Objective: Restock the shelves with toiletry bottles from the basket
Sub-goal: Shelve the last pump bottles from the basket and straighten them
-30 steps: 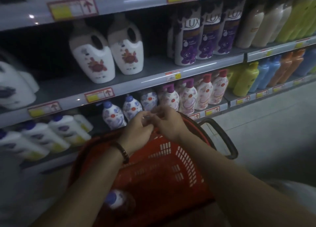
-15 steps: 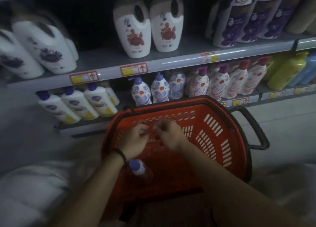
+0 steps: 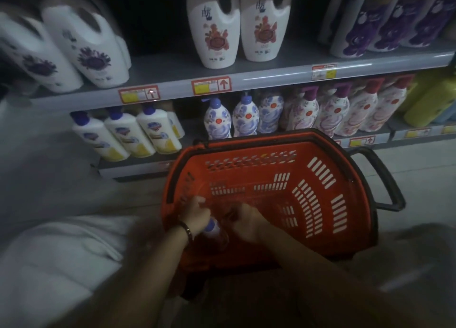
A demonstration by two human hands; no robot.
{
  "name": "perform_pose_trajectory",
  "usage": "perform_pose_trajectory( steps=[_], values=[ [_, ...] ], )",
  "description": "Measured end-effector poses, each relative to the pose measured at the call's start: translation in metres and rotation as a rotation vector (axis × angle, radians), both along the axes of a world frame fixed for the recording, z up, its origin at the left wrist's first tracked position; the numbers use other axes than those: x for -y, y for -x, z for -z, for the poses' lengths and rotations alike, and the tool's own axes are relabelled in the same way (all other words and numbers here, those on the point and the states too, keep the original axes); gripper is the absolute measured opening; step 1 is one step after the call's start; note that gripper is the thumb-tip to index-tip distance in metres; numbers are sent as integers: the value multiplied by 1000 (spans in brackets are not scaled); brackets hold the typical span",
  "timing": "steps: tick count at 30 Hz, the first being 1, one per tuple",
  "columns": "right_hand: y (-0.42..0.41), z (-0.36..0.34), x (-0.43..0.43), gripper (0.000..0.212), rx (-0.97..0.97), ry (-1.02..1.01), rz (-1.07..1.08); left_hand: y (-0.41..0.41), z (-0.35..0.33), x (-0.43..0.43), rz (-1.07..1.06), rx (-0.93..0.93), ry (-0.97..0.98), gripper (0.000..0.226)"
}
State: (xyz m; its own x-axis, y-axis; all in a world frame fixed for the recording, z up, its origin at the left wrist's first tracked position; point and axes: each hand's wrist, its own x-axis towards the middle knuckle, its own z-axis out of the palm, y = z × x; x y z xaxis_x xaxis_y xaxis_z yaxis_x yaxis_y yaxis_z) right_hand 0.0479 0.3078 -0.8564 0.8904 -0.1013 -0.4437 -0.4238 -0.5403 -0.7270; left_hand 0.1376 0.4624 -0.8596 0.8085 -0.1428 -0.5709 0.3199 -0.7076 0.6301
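Inside the red basket (image 3: 320, 179), head view: the left hand (image 3: 197, 215) and right hand (image 3: 248, 222) sit side by side, fingers curled; blur hides whether either grips anything; a blue-capped bottle (image 3: 214, 230) lies on the basket floor against the left hand. Beyond, grey shelves (image 3: 271, 77) carry rows of upright shelf bottles (image 3: 218, 122); pale floor (image 3: 419, 169) lies below.

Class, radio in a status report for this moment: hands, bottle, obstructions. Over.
Left hand, right hand both inside red basket, grips blurred. Blue-capped bottle by left wrist, lying in basket. Nothing seen blocking lower shelf.
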Motion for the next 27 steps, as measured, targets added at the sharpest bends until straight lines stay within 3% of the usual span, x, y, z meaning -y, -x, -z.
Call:
perform_pose_trajectory(
  steps=[2, 5, 9, 15, 18, 23, 27],
  values=[
    [2, 5, -6, 30, -19, 43, -52, 6, -13, 4, -63, -56, 38, 43],
    [0, 10, -12, 33, -35, 81, -120, 11, -14, 8, -129, -142, 87, 47],
    [-5, 8, -20, 35, 21, 92, -174, 7, -1, 9, -84, -143, 72, 31],
    [-16, 17, -33, 41, 2, 155, -223, 3, 12, 9, -81, -108, 33, 38],
    [-17, 25, -34, 40, -44, 185, -220, 3, 16, 9, -116, -86, 59, 7],
    [-20, 34, -23, 59, -27, 219, -123, 2, 10, 14, -195, -176, 217, 26],
    [-21, 38, -16, 66, -20, 257, -85, 1, 8, 15, -181, -208, 254, 18]
  ],
)
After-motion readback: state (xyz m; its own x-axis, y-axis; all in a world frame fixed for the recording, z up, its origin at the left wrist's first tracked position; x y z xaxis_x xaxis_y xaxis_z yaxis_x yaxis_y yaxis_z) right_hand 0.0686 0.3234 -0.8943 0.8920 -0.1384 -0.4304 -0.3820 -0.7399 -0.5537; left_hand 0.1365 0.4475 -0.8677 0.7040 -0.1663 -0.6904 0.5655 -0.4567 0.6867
